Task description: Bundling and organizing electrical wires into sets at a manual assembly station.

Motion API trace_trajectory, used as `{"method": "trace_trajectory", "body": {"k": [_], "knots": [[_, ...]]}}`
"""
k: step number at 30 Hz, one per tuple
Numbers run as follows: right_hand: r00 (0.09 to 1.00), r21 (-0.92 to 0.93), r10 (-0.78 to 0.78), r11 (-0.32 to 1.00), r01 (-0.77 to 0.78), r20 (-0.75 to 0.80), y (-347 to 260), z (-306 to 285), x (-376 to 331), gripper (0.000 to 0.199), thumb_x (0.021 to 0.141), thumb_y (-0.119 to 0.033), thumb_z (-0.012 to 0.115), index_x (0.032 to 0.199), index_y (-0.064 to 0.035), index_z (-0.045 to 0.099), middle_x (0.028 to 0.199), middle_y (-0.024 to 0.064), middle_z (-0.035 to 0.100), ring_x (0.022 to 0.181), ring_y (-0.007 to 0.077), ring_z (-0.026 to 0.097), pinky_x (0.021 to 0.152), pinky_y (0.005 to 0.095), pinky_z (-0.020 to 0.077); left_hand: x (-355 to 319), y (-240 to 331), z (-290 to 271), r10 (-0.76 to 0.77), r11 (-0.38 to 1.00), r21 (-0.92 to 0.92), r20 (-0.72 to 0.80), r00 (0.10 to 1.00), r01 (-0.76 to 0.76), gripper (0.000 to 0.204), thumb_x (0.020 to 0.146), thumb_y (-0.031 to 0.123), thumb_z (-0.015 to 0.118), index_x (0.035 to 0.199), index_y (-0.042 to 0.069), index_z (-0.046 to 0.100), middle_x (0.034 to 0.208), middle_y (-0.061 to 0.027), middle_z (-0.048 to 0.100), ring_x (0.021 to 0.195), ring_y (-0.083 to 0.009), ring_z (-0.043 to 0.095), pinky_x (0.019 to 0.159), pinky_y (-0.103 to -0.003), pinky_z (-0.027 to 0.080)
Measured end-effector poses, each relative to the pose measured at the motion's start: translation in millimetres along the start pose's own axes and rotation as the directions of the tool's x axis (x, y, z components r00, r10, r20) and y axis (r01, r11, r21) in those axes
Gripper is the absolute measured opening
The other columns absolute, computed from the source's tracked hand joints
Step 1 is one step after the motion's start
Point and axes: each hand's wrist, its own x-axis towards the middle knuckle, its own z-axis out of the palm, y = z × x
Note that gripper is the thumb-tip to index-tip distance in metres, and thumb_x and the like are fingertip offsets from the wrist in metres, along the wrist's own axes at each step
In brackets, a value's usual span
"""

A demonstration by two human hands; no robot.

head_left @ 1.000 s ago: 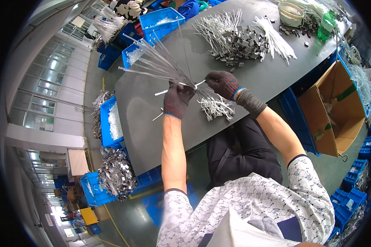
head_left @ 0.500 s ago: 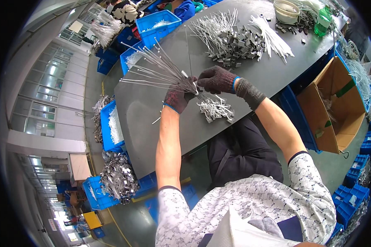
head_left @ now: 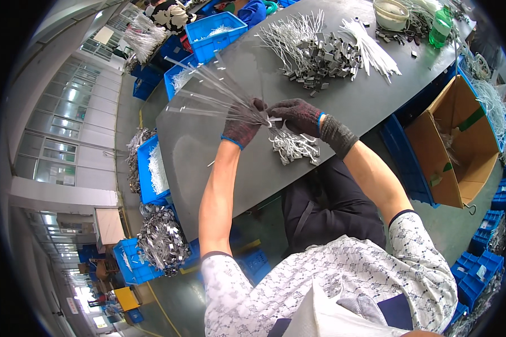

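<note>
My left hand (head_left: 242, 122), in a dark knit glove with a blue cuff edge, is closed round a bundle of thin grey wires (head_left: 216, 92). Their tipped ends fan out to the upper left, smeared by motion. From the other side of my grip, white bent ends with metal pieces (head_left: 295, 147) hang over the grey table. Against the bundle, my gloved right hand (head_left: 299, 115) pinches a short white tie (head_left: 274, 119) close to my left fingers. My right fingertips partly hide how the tie runs round the wires.
On the grey table (head_left: 191, 163) lie a heap of small metal clips (head_left: 326, 59), white wires (head_left: 295, 36) and white strips (head_left: 371, 50). A white bucket (head_left: 391, 16) and green bottle (head_left: 440, 28) stand far right. Blue bins (head_left: 216, 33) line the left side; an open cardboard box (head_left: 433, 151) stands right.
The wire fan has swung and is now blurred. My right hand has come down and closer to the bundle, onto the white tie. My left forearm has shifted slightly left.
</note>
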Motion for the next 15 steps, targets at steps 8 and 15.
{"method": "trace_trajectory", "body": {"k": [8,15], "knots": [[0.999,0.136,0.039,0.990,-0.038,-0.003,4,-3,-2,0.019,0.099,-0.023,0.060,0.100,-0.0072,0.070,0.069,-0.0043,0.054,0.054,0.0055,0.046,0.048,0.0258,0.0363,-13,52,16,0.291,0.866,0.471,-0.198,0.936,-0.169,0.020,0.089,0.024,0.068,0.085,0.005,0.072,0.084,-0.0174,0.070,0.082,-0.0386,0.068,0.072,-0.048,0.052],[0.942,-0.252,-0.050,0.967,-0.037,-0.330,4,6,4,0.028,0.093,-0.032,0.068,0.090,-0.0037,0.070,0.073,0.0053,0.066,0.063,0.0165,0.062,0.060,0.0321,0.0498,-23,23,29,0.389,0.675,0.719,-0.155,0.908,-0.167,0.024,0.088,0.028,0.071,0.095,0.006,0.074,0.081,-0.0146,0.070,0.073,-0.0292,0.068,0.067,-0.041,0.053]]}}
